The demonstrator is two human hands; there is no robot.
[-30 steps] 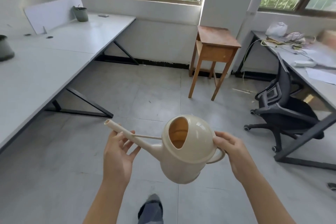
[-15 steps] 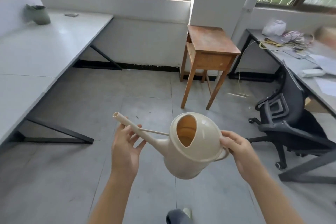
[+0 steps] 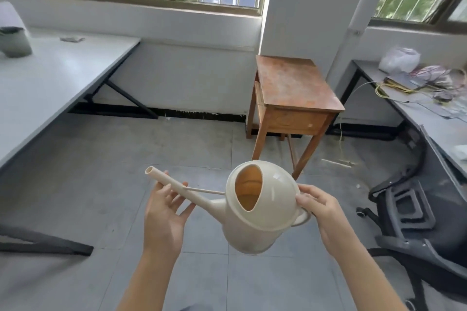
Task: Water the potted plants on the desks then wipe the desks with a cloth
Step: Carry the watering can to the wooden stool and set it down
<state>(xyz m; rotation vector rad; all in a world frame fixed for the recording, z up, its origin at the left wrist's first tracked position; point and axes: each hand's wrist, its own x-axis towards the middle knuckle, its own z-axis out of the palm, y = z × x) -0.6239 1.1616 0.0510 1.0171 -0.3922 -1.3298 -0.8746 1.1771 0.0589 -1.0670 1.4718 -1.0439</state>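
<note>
While the can is carried: the watering can (image 3: 262, 212) hangs in the air over the floor in front of the person, well apart from either tabletop, with its spout (image 3: 171, 183) aimed up and to the left.
Right hand: the right hand (image 3: 319, 209) grasps the handle (image 3: 302, 219) at the back of the can, fingers curled round it.
Left hand: the left hand (image 3: 163, 212) lies released under the spout, palm up. Its fingers are nearly straight and touch the spout as a prop, not closed round it.
Nearest target: a grey-green pot (image 3: 14, 41) stands at the far end of the left tabletop (image 3: 63, 70), at the picture's left edge.
Step in hand, as I judge it: bringing the can to that pot. No watering or wiping shows as done.
Doing it well: keep the body level so nothing slops from the wide top opening. Let the right hand bear the weight and the left hand only steer the spout. Bring the spout tip over the soil before tipping, then tip slowly so water stays off the tabletop.
Right tabletop: the right tabletop (image 3: 429, 121) carries a plastic bag (image 3: 399, 59), cables (image 3: 394, 86) and papers. I cannot make out any pot there.
Hidden or unclear: the pot is cut by the frame and its plant hardly shows. The water level in the can is hard to read through the opening. A small flat object (image 3: 72, 38) near the window on the left tabletop is too blurred to name. No cloth can be made out, and the right tabletop runs out of the frame.
</note>
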